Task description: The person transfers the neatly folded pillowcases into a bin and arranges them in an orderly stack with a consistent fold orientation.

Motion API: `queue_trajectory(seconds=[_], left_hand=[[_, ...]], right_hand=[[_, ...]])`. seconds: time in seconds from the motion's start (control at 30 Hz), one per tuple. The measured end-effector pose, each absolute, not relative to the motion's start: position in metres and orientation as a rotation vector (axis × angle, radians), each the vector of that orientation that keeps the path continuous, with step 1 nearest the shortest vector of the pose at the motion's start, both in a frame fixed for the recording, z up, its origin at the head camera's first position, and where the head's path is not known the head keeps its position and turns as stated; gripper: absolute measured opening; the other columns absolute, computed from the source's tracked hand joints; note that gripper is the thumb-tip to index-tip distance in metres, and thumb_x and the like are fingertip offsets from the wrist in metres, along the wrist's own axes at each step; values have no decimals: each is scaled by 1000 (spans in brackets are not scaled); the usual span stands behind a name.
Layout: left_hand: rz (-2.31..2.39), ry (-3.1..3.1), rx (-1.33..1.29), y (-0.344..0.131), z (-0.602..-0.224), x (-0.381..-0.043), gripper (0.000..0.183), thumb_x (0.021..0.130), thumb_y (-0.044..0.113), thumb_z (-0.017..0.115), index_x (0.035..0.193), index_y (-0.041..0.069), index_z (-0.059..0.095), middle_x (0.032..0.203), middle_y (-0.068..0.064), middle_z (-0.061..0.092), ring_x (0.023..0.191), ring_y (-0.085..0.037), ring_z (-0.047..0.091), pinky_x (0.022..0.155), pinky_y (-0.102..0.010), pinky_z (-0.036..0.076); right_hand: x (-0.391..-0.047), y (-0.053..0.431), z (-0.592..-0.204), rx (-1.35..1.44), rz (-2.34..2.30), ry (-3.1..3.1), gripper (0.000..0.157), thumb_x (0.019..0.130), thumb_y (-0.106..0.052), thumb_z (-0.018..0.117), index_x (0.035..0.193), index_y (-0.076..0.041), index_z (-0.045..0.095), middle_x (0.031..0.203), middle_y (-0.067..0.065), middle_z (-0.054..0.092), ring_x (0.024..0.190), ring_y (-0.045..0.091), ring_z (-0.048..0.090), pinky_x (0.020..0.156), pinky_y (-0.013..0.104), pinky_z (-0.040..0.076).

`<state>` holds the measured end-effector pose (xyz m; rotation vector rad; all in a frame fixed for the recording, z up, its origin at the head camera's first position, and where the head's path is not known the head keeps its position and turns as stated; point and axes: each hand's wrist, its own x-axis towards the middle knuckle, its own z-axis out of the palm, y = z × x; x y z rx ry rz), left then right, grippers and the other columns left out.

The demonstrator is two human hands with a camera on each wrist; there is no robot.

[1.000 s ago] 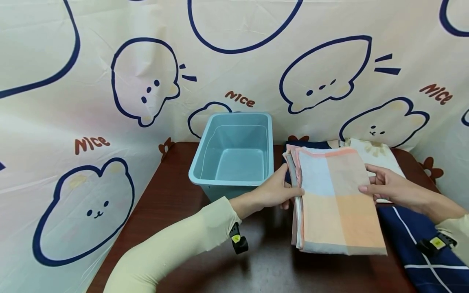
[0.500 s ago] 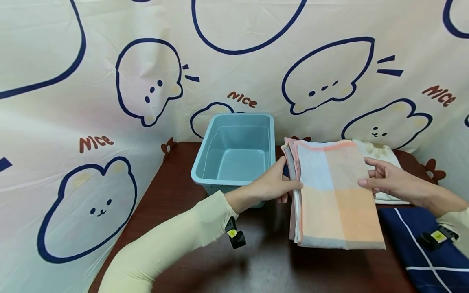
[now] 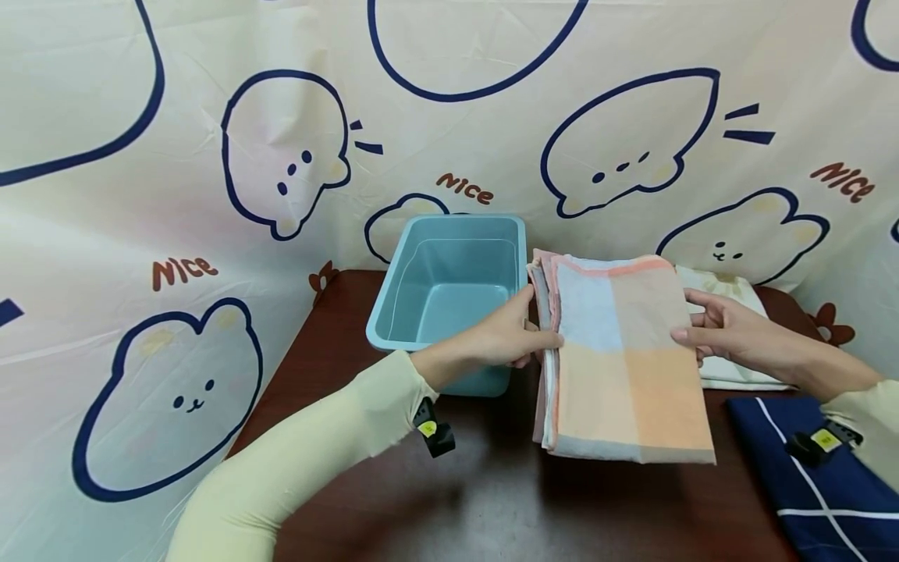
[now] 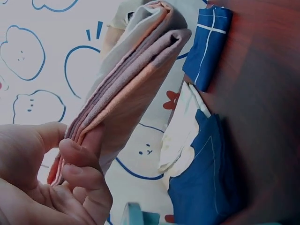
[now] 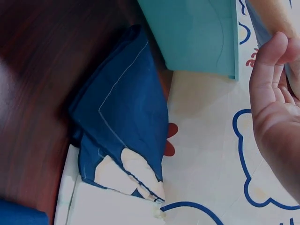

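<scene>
A folded checked cloth (image 3: 625, 359) in peach, beige and pale blue is held up above the table between both hands. My left hand (image 3: 502, 336) pinches its layered left edge, thumb in front and fingers behind. On the opposite edge, my right hand (image 3: 730, 336) grips with thumb in front. Stacked folds of the cloth (image 4: 126, 79) show from the side in the left wrist view, with the left hand (image 4: 70, 173) curled at the near end. In the right wrist view the right hand (image 5: 281, 89) holds a bit of cloth at the frame's edge.
A light blue plastic bin (image 3: 375, 312) stands at the back, left of the cloth. Behind the right hand lies a folded white cloth (image 3: 744, 378). A navy cloth with white lines (image 3: 822, 476) is at the front right. Another folded navy cloth (image 5: 126, 98) lies beside the bin.
Both hands have lifted the checked cloth slightly and carried it a little to the left, towards the bin. The grip on it stays the same.
</scene>
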<state>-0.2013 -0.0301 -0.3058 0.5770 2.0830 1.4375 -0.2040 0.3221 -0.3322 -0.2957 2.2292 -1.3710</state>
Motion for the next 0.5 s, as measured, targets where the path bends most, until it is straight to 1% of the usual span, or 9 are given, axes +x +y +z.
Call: queue_trajectory(seconds=[0.1, 0.17, 0.27, 0.43, 0.5], left_hand=[[1446, 2080, 564, -34, -303, -203, 75, 98, 12, 63, 156, 15, 15, 51, 3, 42, 38, -12, 33, 44, -25, 31], [1452, 2080, 571, -36, -302, -204, 73, 98, 11, 63, 155, 16, 17, 52, 3, 44, 38, -12, 32, 44, -25, 31], [1444, 2106, 584, -41, -301, -206, 68, 98, 10, 62, 153, 15, 22, 53, 2, 47, 39, -11, 33, 44, -25, 31], [1439, 2139, 578, -49, -298, -208, 68, 97, 9, 62, 153, 14, 24, 57, -1, 50, 40, -11, 34, 45, -25, 32], [1443, 2144, 576, -52, -295, -209, 67, 97, 10, 62, 153, 13, 25, 60, -2, 54, 40, -11, 35, 46, -25, 33]], right_hand=[[-204, 318, -330, -315, -1398, 2216, 82, 106, -15, 52, 162, -6, -7, 100, 1, 74, 80, 17, 67, 80, 29, 55], [-204, 315, -328, -329, -1410, 2218, 82, 106, -14, 51, 161, -5, -8, 99, 1, 75, 79, 17, 68, 80, 30, 56], [-205, 309, -326, -341, -1419, 2227, 82, 106, -14, 52, 162, -5, -7, 100, 0, 75, 79, 16, 69, 80, 29, 57], [-207, 299, -324, -395, -1463, 2210, 82, 105, -13, 53, 162, -6, -6, 103, -1, 76, 78, 15, 69, 76, 31, 59], [-208, 296, -324, -408, -1482, 2204, 80, 106, -13, 52, 162, -6, -4, 104, -1, 76, 78, 15, 70, 75, 32, 59]])
